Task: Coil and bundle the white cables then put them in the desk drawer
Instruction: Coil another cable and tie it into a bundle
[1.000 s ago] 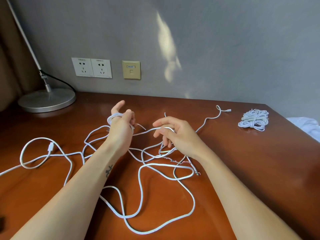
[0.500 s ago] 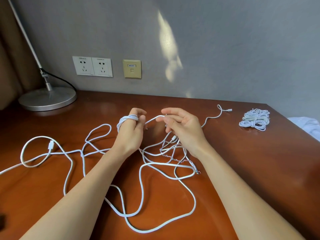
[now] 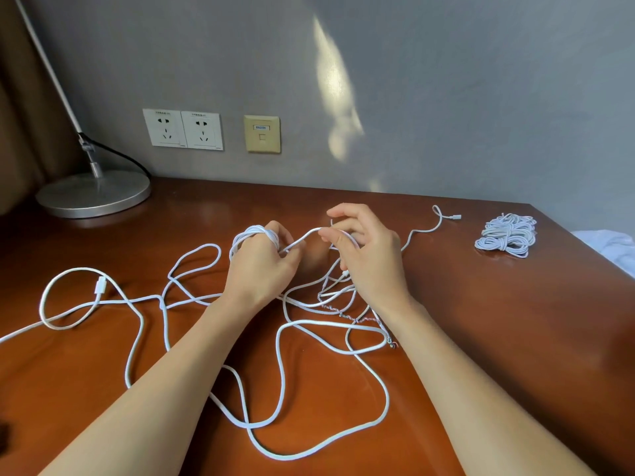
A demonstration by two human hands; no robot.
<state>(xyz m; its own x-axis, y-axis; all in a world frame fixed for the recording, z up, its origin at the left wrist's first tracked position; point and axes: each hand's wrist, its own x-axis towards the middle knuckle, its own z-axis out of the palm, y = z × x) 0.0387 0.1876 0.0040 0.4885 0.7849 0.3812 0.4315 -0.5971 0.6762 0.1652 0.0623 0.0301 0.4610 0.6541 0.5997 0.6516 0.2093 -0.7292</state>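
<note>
White cable (image 3: 281, 372): loose, spread in wide loops over the reddish-brown counter (image 3: 515, 321) from the left edge to the lower centre of the frame. One plug end (image 3: 100, 286) is seen inside a loop at centre left. Several turns are wound round the curled fingers (image 3: 279, 237) of the left hand (image 3: 261, 266) at centre frame. A short run is led from there to the right hand (image 3: 371, 262), just to its right, and is pinched there between thumb and bent fingers (image 3: 343, 211). Finished bundle (image 3: 507, 235): white, coiled, laid on the counter at centre right, well apart from both hands. Lamp base (image 3: 92, 194): round, metal, upper left. Two wall sockets (image 3: 182, 128) and a beige data plate (image 3: 262, 134) are mounted on the grey wall.
</note>
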